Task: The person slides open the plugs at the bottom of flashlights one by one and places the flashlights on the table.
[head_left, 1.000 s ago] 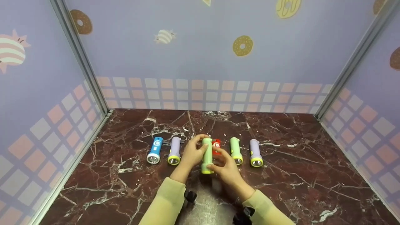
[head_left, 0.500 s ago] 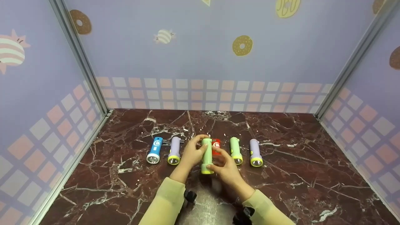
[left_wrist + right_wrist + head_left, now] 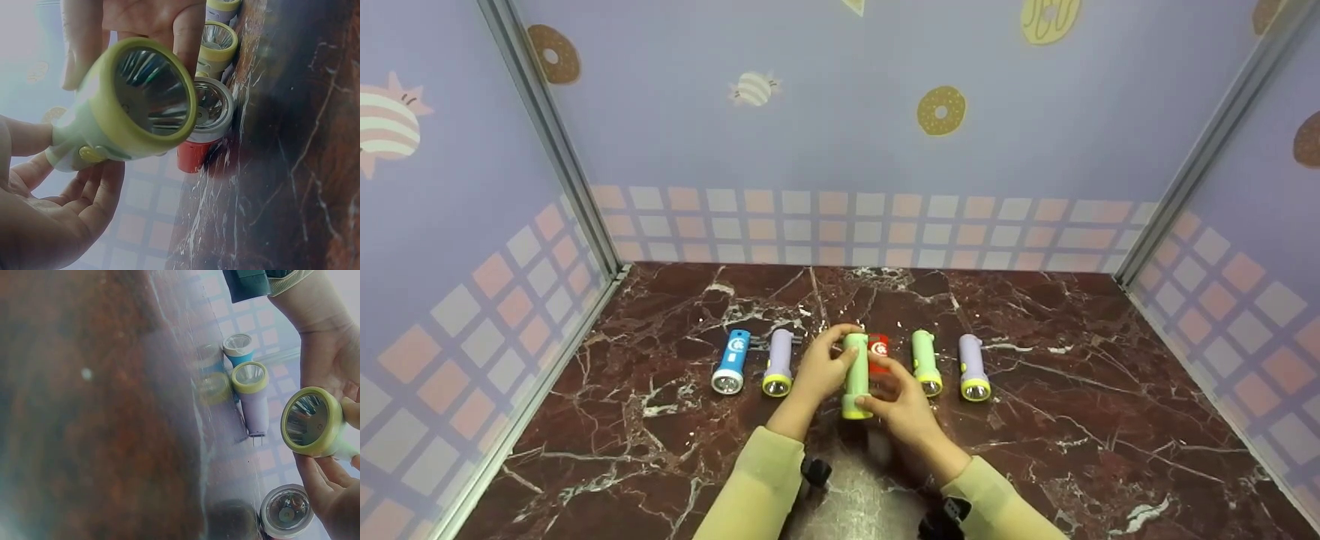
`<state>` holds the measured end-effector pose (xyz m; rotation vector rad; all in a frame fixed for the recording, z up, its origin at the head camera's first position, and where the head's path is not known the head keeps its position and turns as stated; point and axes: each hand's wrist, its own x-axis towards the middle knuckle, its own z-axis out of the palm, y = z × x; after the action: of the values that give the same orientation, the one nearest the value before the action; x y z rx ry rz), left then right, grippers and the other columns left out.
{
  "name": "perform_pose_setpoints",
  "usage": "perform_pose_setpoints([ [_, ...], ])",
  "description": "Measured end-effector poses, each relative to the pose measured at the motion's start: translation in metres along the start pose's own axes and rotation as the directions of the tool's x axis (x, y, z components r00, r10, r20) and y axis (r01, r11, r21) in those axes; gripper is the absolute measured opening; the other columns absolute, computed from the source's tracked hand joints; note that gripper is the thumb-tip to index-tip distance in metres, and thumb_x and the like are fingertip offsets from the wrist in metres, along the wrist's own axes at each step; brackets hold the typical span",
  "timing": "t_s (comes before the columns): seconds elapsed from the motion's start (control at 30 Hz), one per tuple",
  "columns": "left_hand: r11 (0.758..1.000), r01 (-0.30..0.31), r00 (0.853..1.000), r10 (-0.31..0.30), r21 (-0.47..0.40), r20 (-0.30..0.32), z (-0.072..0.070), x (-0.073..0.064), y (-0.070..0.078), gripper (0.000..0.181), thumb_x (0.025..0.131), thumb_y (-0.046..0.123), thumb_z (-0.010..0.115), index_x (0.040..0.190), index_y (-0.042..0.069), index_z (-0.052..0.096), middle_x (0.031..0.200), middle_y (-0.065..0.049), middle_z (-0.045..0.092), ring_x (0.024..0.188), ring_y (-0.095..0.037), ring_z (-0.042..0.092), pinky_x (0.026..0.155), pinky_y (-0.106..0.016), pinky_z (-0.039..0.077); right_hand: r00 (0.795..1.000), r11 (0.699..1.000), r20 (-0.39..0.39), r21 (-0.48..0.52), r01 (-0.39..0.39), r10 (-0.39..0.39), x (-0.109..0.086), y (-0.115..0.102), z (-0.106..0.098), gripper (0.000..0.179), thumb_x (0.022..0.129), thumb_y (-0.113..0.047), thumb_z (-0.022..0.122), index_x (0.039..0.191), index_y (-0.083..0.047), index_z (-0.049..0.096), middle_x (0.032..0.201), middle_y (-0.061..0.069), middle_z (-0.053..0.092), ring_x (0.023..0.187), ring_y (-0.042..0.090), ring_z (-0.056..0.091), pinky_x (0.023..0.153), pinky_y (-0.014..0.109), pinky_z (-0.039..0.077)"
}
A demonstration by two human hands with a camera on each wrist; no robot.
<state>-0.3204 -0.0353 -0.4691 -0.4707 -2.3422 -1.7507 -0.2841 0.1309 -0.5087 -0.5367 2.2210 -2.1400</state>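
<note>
Both hands hold a light green flashlight (image 3: 857, 375) with a yellow rim, raised over the table's middle with its lens end toward the person. At the tail end my left hand (image 3: 823, 366) grips it between thumb and fingers. My right hand (image 3: 911, 411) has its thumb on the body near the lens end, with its fingers around the far side. The left wrist view shows the unlit reflector and a yellow switch (image 3: 93, 154) on the body. Partly hidden behind the held flashlight and right fingers lies a red flashlight (image 3: 879, 346) with a silvery rim.
In a row on the dark marbled table (image 3: 660, 450) lie a blue flashlight (image 3: 737, 352) and a purple one (image 3: 781, 356) to the left. Another green flashlight (image 3: 924, 356) and a second purple one (image 3: 973, 360) are to the right. Patterned walls (image 3: 840, 150) enclose the back and sides.
</note>
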Motion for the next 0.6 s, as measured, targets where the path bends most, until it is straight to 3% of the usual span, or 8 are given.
perform_pose_setpoints([
  [0.33,1.0,0.019,1.0,-0.018,-0.017,0.015,-0.0006,-0.0002,0.0011,0.031,0.093,0.003,0.062,0.123,-0.001,0.067,0.118,-0.025,0.068,0.093,-0.037,0.065,0.083,-0.043,0.055,1.0,1.0,-0.009,-0.002,0.005,-0.005,0.0002,0.0008,0.0008,0.068,0.085,0.008,0.073,0.147,0.007,0.044,0.129,0.039,0.062,0.112,0.045,0.069,0.086,0.026,0.059],
  [0.6,0.999,-0.006,1.0,0.006,-0.042,0.011,0.0009,0.0008,0.0007,0.032,0.095,0.004,0.062,0.127,-0.002,0.065,0.122,-0.027,0.068,0.102,-0.043,0.066,0.089,-0.05,0.057,1.0,1.0,-0.026,0.01,0.013,-0.013,0.0009,0.0004,0.0009,0.067,0.085,0.009,0.071,0.146,0.008,0.044,0.132,0.039,0.059,0.114,0.045,0.067,0.087,0.027,0.059],
])
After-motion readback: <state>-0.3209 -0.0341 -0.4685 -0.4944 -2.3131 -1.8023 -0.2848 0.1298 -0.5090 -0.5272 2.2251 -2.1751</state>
